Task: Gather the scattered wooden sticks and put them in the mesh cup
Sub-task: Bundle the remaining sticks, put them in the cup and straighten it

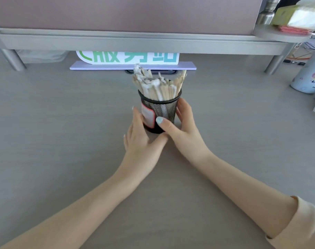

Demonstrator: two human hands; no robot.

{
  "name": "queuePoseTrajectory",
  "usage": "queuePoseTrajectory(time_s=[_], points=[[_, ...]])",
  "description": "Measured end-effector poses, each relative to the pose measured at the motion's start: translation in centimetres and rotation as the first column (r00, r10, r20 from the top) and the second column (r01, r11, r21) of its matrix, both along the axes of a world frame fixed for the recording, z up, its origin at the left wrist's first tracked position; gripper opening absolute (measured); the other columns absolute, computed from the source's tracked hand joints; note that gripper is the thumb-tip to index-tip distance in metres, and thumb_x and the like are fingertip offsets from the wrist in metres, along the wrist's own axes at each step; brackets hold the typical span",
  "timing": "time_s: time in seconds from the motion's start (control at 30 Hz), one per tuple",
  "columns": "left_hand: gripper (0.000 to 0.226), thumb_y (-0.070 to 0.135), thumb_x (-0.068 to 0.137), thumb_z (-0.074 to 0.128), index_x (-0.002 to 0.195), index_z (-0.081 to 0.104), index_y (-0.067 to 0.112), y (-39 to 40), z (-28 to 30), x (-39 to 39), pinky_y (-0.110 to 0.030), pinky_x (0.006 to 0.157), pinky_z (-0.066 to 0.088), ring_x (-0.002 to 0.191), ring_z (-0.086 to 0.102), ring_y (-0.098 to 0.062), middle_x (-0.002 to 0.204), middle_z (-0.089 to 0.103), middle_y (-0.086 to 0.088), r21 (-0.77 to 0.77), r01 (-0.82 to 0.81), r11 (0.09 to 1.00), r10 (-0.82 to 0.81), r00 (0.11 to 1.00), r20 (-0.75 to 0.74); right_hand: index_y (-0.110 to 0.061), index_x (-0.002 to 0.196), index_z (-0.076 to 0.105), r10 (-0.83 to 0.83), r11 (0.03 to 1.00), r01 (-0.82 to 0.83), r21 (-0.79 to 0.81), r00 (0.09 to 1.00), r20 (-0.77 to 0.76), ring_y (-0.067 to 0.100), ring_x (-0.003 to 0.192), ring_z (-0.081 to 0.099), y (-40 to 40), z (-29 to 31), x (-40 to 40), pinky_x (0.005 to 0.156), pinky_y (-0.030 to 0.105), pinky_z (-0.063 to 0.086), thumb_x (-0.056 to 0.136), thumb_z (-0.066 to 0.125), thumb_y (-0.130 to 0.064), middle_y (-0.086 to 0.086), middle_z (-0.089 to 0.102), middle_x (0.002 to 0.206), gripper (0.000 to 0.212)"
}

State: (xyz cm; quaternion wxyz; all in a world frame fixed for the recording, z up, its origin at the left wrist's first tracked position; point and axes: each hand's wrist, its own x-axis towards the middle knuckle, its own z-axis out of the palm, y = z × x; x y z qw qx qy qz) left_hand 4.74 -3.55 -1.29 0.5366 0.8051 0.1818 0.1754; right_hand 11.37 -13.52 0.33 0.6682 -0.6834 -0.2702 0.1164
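A black mesh cup (164, 109) with a red-edged label stands upright on the grey table, just past the middle. A thick bundle of wooden sticks (158, 87) stands in it, their tips fanning above the rim. My right hand (181, 130) wraps the cup's right side, thumb across the front of the mesh. My left hand (141, 139) rests against the cup's left side near its base, fingers flat and together. No loose sticks show on the table.
A metal shelf riser (135, 42) spans the back, with a white and green sign (128, 59) on a lilac base under it. A steel bottle (267, 13) and a tissue pack sit at upper right. A white canister (309, 78) stands at the right edge.
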Motion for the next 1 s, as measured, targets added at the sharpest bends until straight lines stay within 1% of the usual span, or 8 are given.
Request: queuePoseTrajectory(time_s=[0.07, 0.13, 0.23, 0.33, 0.43, 0.63, 0.8, 1.0], points=[[0.102, 0.048, 0.068, 0.051, 0.146, -0.012, 0.031, -1.6, 0.1, -1.1, -0.042, 0.118, 0.011, 0.142, 0.011, -0.001, 0.146, 0.024, 0.025, -0.059, 0.068, 0.996, -0.067, 0.997, 0.026, -0.026, 0.134, 0.034, -0.017, 0.998, 0.019, -0.068, 0.999, 0.038, -0.033, 0.098, 0.041, -0.4, 0.2, 1.6, 0.083, -0.003, 0.035, 0.083, 0.066, -0.019, -0.032, 0.044, 0.113, 0.061], [0.097, 0.043, 0.071, 0.05, 0.145, -0.012, 0.036, -2.9, 0.2, -1.7, -0.04, 0.117, 0.013, 0.141, 0.013, -0.001, 0.142, 0.027, 0.033, -0.088, 0.112, 0.99, -0.11, 0.994, 0.025, -0.049, 0.112, 0.043, -0.076, 0.981, 0.09, -0.169, 0.993, 0.09, -0.012, 0.115, 0.047, -0.5, 0.0, 3.1, 0.103, 0.019, 0.037, 0.072, 0.071, -0.043, -0.024, 0.054, 0.114, 0.05], [0.082, 0.041, 0.072, 0.052, 0.138, 0.004, 0.049, -3.3, 0.5, -1.6, -0.038, 0.107, 0.031, 0.123, 0.04, -0.02, 0.121, 0.043, 0.039, -0.057, 0.086, 0.995, -0.084, 0.996, 0.034, -0.057, 0.094, 0.039, -0.107, 0.958, 0.143, -0.25, 0.983, 0.152, 0.013, 0.122, 0.049, -0.8, -0.6, 4.5, 0.106, 0.047, 0.035, 0.052, 0.071, -0.064, -0.013, 0.059, 0.119, 0.053], [0.065, 0.036, 0.075, 0.062, 0.126, 0.022, 0.048, -0.9, 0.5, -0.3, -0.028, 0.091, 0.035, 0.106, 0.042, -0.016, 0.109, 0.046, 0.027, 0.094, 0.015, 0.995, -0.024, 0.995, 0.095, -0.04, 0.114, 0.039, -0.067, 0.974, 0.092, -0.205, 0.99, 0.126, 0.01, 0.122, 0.049, -1.3, -0.1, 5.0, 0.106, 0.043, 0.038, 0.056, 0.077, -0.048, -0.016, 0.056, 0.122, 0.07], [0.078, 0.048, 0.069, 0.065, 0.137, 0.031, 0.033, 2.7, 0.2, 1.1, -0.028, 0.1, 0.028, 0.12, 0.033, -0.007, 0.126, 0.044, 0.014, 0.315, 0.079, 0.946, -0.069, 0.997, -0.043, -0.017, 0.131, 0.035, 0.067, 0.979, -0.052, -0.198, 0.995, 0.071, 0.008, 0.123, 0.049, -2.2, 0.2, 5.3, 0.102, 0.033, 0.043, 0.06, 0.077, -0.036, -0.003, 0.053, 0.132, 0.085], [0.089, 0.075, 0.052, 0.041, 0.129, 0.044, 0.03, 4.0, -0.6, 2.3, -0.044, 0.111, 0.024, 0.135, 0.031, -0.021, 0.138, 0.048, 0.005, 0.584, 0.235, 0.777, -0.128, 0.967, -0.22, -0.022, 0.133, 0.034, 0.176, 0.912, -0.116, -0.393, 0.977, 0.121, -0.013, 0.105, 0.052, -4.5, -0.4, 4.6, 0.083, 0.004, 0.041, 0.072, 0.078, -0.019, -0.01, 0.051, 0.127, 0.075], [0.088, 0.076, 0.055, 0.044, 0.128, 0.047, 0.027, 3.7, -0.8, 3.5, -0.037, 0.11, 0.022, 0.135, 0.03, -0.02, 0.139, 0.047, 0.004, 0.625, 0.262, 0.735, -0.117, 0.957, -0.263, -0.026, 0.136, 0.031, 0.129, 0.818, 0.086, -0.569, 0.937, 0.326, 0.012, 0.118, 0.048, -6.1, -1.4, 5.0, 0.102, 0.032, 0.036, 0.068, 0.077, -0.034, -0.008, 0.053, 0.127, 0.083], [0.086, 0.075, 0.055, 0.045, 0.125, 0.051, 0.025, 3.4, -0.5, 7.9, -0.036, 0.104, 0.029, 0.13, 0.039, -0.023, 0.135, 0.052, 0.002, 0.607, 0.288, 0.741, -0.158, 0.953, -0.26, -0.024, 0.125, 0.047, 0.03, 0.829, 0.157, -0.537, 0.946, 0.324, 0.011, 0.115, 0.053, -6.4, -1.5, 8.5, 0.095, 0.03, 0.042, 0.073, 0.074, -0.03, -0.008, 0.06, 0.124, 0.059]])
